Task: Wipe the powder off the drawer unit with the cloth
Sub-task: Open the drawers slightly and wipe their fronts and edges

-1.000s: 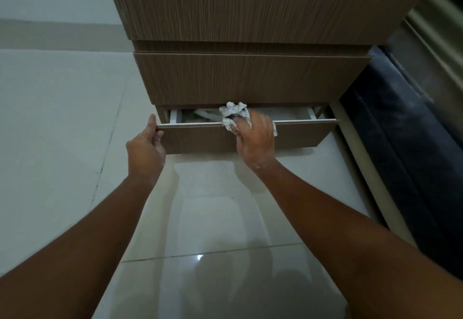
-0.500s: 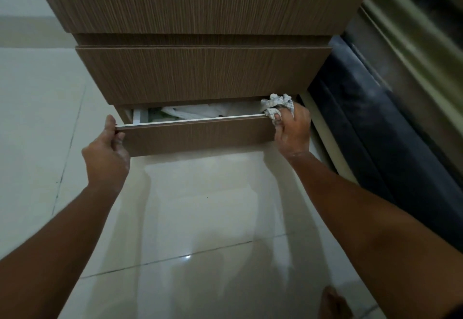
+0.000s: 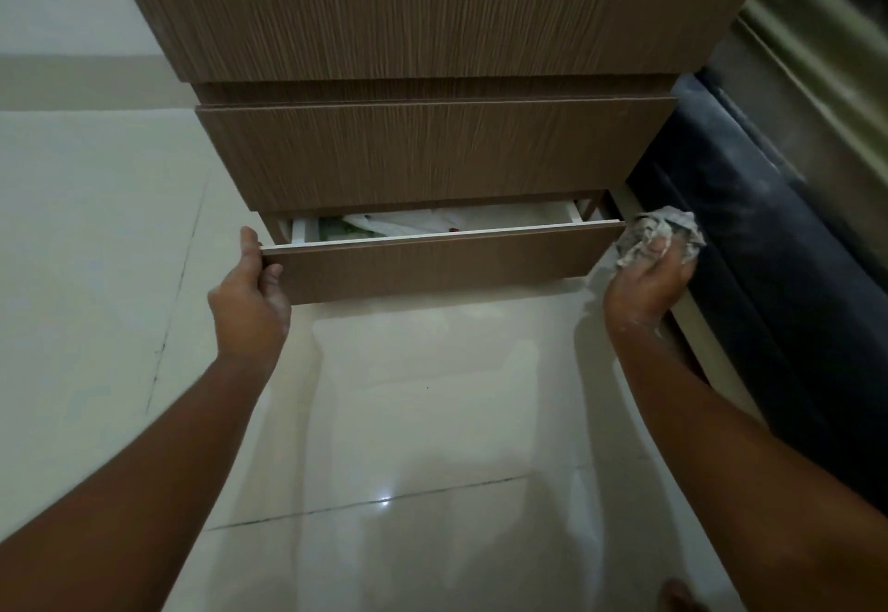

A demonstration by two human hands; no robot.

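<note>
A brown wood-grain drawer unit [image 3: 432, 155] stands ahead, its bottom drawer [image 3: 442, 263] pulled partly out. White and green items lie inside the drawer. My left hand [image 3: 250, 299] grips the drawer front's left end, thumb over the top edge. My right hand [image 3: 648, 282] holds a crumpled grey-white cloth [image 3: 658, 234] just past the drawer front's right end, clear of the wood. White powder dusts my right wrist and fingers.
Glossy cream floor tiles [image 3: 432, 419] lie below the drawer. A dark blue padded mattress or cushion [image 3: 778, 275] runs along the right, close behind my right hand. A toe [image 3: 680, 597] shows at the bottom edge.
My right hand slid the cloth rightward along the bottom drawer's top edge, from the middle to past its right end. My left hand stayed on the left end.
</note>
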